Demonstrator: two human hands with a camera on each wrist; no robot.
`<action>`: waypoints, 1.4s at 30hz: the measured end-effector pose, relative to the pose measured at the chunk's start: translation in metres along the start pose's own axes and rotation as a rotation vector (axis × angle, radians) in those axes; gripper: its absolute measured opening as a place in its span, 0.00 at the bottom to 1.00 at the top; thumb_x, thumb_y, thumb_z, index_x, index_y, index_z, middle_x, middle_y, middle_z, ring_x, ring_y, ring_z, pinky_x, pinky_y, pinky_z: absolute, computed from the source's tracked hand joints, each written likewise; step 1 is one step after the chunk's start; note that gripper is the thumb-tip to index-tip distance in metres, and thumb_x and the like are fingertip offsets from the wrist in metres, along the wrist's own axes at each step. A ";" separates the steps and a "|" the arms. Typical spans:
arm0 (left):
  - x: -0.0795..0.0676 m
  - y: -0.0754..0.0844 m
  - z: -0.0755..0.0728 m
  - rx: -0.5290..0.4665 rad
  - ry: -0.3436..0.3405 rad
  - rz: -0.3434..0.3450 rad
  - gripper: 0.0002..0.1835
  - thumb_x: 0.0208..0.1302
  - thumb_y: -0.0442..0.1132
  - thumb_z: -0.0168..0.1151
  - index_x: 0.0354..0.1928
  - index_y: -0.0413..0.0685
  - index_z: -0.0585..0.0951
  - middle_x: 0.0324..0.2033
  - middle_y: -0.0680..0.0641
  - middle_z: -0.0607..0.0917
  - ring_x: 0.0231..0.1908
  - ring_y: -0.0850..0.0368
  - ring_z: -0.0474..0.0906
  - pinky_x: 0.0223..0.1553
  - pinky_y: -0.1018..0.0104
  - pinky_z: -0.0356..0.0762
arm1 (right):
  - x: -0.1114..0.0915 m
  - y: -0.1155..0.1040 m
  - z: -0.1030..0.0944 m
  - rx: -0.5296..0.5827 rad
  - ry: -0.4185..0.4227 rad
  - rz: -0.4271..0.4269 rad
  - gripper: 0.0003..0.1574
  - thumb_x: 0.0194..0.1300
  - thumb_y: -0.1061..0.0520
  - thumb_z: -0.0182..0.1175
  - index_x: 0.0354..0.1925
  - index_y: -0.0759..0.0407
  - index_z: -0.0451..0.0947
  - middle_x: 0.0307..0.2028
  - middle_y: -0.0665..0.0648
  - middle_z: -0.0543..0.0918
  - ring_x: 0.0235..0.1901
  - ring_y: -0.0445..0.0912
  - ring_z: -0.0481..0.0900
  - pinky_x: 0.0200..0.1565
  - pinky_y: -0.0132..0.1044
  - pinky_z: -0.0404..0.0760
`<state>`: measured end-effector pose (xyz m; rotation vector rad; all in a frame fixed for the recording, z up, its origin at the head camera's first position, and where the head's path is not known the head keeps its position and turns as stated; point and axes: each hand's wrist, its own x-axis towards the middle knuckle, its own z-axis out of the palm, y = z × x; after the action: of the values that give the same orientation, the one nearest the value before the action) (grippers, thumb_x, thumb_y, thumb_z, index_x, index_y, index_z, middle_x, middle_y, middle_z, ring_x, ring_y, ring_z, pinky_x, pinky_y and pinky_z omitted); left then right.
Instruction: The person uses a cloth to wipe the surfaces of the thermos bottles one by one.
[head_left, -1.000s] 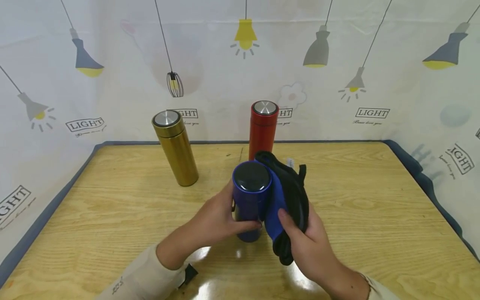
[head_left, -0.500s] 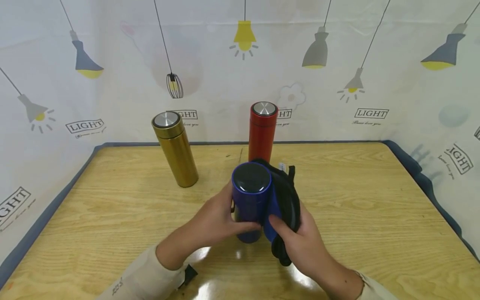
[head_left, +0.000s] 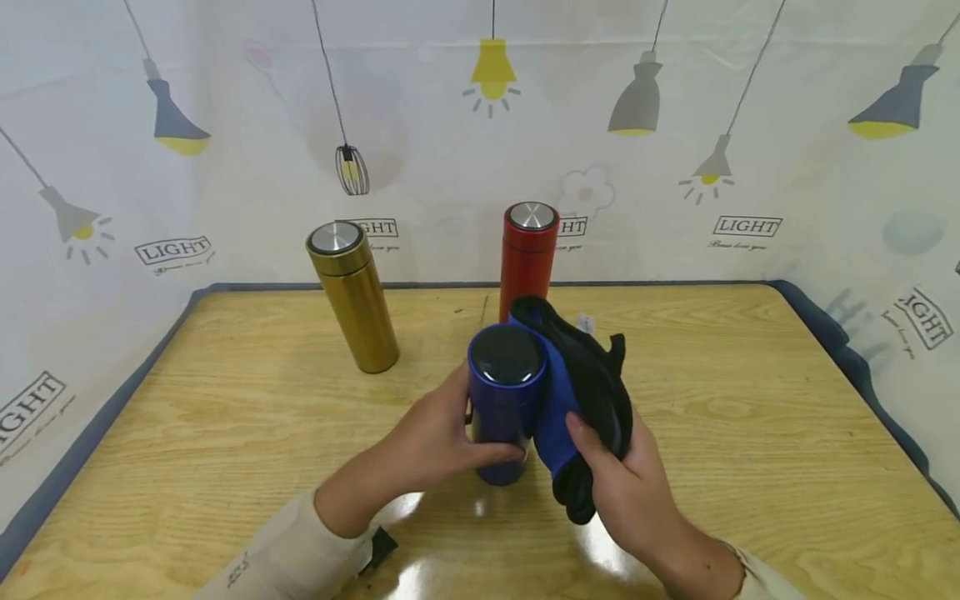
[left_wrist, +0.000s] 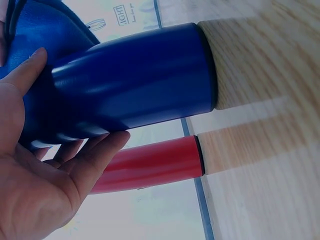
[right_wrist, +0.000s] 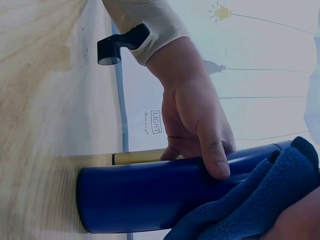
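A blue insulated bottle (head_left: 495, 417) with a dark, glossy lid stands upright on the wooden table. My left hand (head_left: 427, 446) grips it from the left, thumb across the near side and fingers behind. In my right hand (head_left: 633, 487) is a bunched blue plush cloth (head_left: 558, 408) with black edging and a small black loop, thumb on its blue face. The cloth lies against the bottle's right side. The left wrist view shows the bottle's smooth lower body (left_wrist: 145, 75) and base at the table top. Fleecy blue pile (right_wrist: 240, 200) overlaps the bottle in the right wrist view.
A gold bottle (head_left: 360, 308) stands at the back left. Directly behind the cloth is a red bottle (head_left: 527, 267), its lower part covered. A white curtain printed with lamps (head_left: 450, 167) borders the table (head_left: 225, 400). A black camera mount (right_wrist: 122, 45) sits on the left sleeve.
Against the bottle's side, the right hand and cloth shifted left and slightly nearer, then back to the right and away. The left hand and the blue bottle stay in place.
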<state>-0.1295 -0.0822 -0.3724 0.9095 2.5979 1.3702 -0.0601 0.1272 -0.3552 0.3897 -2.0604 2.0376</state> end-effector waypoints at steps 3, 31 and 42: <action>0.000 0.000 0.000 0.001 0.004 -0.001 0.52 0.48 0.48 0.81 0.72 0.58 0.59 0.63 0.50 0.77 0.56 0.54 0.80 0.50 0.56 0.84 | 0.001 0.000 0.000 0.026 -0.017 -0.033 0.22 0.73 0.70 0.51 0.63 0.65 0.70 0.55 0.51 0.82 0.54 0.40 0.80 0.54 0.29 0.80; 0.000 0.000 0.000 -0.046 -0.082 -0.030 0.54 0.57 0.46 0.76 0.76 0.55 0.49 0.69 0.44 0.72 0.65 0.48 0.74 0.58 0.48 0.80 | 0.002 0.006 -0.002 -0.039 0.005 -0.021 0.21 0.74 0.68 0.50 0.63 0.68 0.71 0.55 0.50 0.82 0.55 0.38 0.79 0.55 0.27 0.79; -0.001 0.000 -0.004 -0.093 -0.128 -0.008 0.55 0.60 0.48 0.73 0.78 0.63 0.42 0.73 0.46 0.66 0.68 0.48 0.69 0.63 0.45 0.75 | 0.007 0.011 -0.003 -0.192 -0.122 0.131 0.26 0.76 0.62 0.49 0.69 0.57 0.65 0.63 0.61 0.77 0.63 0.49 0.74 0.59 0.27 0.74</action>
<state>-0.1298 -0.0856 -0.3707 0.9395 2.4205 1.3702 -0.0708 0.1304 -0.3629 0.3614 -2.3891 1.9048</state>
